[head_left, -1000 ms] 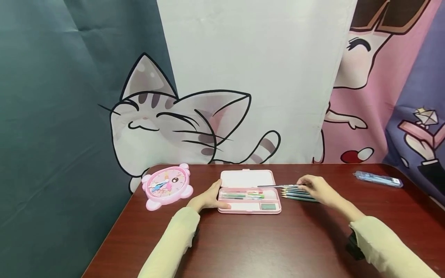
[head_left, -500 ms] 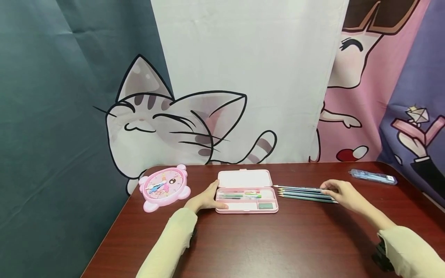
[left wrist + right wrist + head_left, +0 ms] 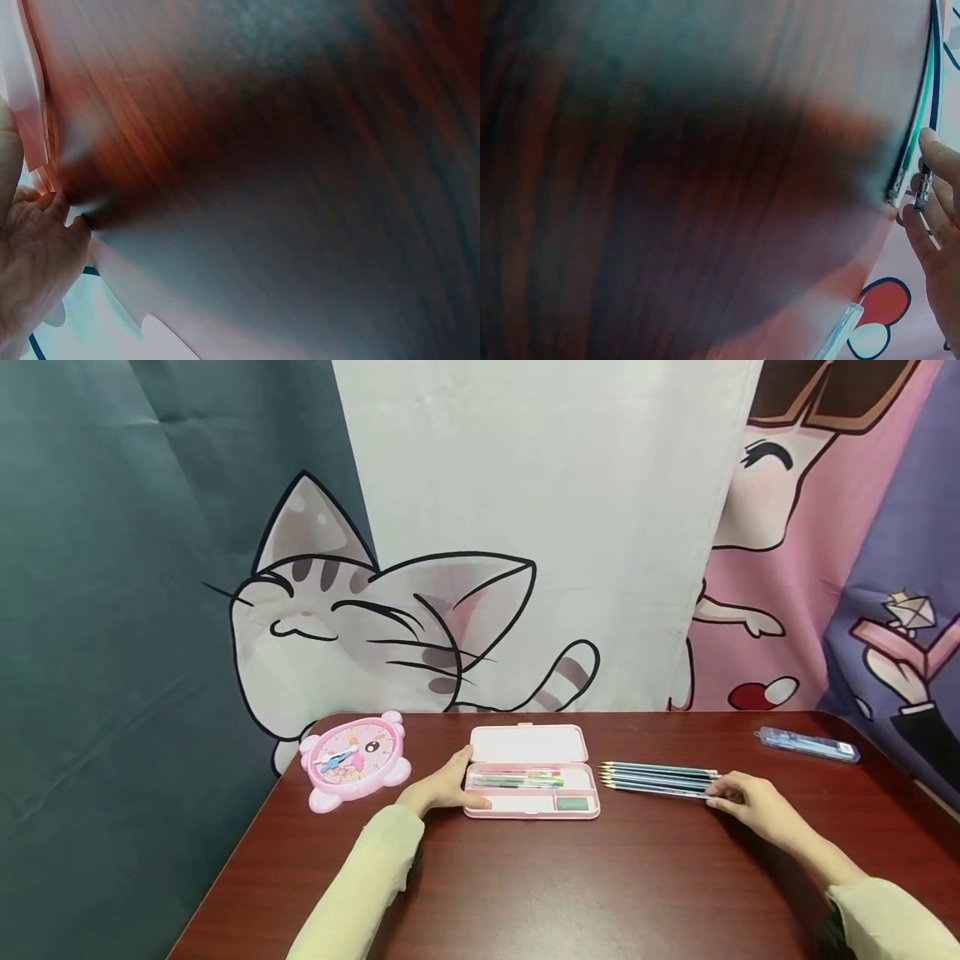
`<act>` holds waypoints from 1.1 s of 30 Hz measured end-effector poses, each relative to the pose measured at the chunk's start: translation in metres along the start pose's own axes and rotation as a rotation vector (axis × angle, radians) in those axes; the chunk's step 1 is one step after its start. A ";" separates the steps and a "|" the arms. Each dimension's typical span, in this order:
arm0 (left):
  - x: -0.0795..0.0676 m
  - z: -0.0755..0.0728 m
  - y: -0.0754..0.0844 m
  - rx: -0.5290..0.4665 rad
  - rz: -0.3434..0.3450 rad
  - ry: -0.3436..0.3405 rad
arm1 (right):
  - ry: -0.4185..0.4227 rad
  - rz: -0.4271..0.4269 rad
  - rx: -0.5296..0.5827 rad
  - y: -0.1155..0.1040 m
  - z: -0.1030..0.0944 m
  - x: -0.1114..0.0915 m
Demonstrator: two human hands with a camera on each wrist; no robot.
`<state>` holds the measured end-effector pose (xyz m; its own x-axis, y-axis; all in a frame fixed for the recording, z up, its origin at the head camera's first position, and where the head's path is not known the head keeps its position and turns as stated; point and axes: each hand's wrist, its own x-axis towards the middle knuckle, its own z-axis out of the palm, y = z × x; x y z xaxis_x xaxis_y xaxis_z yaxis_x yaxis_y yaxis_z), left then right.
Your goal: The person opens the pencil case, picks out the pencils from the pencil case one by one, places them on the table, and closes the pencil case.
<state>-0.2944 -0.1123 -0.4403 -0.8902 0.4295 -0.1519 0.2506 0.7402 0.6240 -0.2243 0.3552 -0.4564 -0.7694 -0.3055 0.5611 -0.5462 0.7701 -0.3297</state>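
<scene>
A pink pencil case (image 3: 592,812) lies unfolded on the table, its white-lined lid (image 3: 528,744) tipped back. Several pens (image 3: 517,781) fill its rear compartment, and a green-grey eraser (image 3: 572,804) sits at the front right. My left hand (image 3: 444,785) holds the case's left end, thumb over the front part and fingers along the left side. Right of the case, several dark and green pencils (image 3: 652,777) lie side by side, tips left. With thumb and fingers, my right hand (image 3: 748,802) pinches the rear end of a dark pencil (image 3: 935,90) at the near side.
A pink bear-shaped clock (image 3: 358,762) lies left of my left hand. At the far right is a clear blue pack (image 3: 808,745). A printed cloth (image 3: 615,527) hangs behind the brown table (image 3: 585,893).
My right hand moved right from beside the case, and the pencil it carried now lies among the others. It then shifted nearer to a front pencil's end. My left hand stays on the case.
</scene>
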 end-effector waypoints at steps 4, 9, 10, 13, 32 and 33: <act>0.001 0.000 0.000 0.005 0.012 0.006 | 0.001 0.021 -0.018 0.001 0.004 0.001; -0.001 -0.002 0.004 0.004 0.035 -0.002 | 0.028 0.042 0.000 -0.004 0.011 0.011; -0.001 -0.003 0.003 -0.001 0.045 -0.003 | 0.027 0.054 0.016 -0.007 0.014 0.017; 0.001 -0.005 -0.004 -0.068 0.063 0.016 | -0.032 0.131 0.088 -0.023 0.026 0.039; 0.131 0.054 -0.136 -0.313 0.072 0.393 | -0.306 0.837 0.742 -0.093 0.090 0.118; 0.137 0.053 -0.141 -0.304 0.070 0.411 | -0.293 0.840 0.787 -0.094 0.089 0.120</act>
<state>-0.4313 -0.1303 -0.5897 -0.9664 0.1891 0.1740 0.2478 0.5063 0.8260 -0.2945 0.1965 -0.4260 -0.9744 -0.0646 -0.2153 0.1911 0.2663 -0.9448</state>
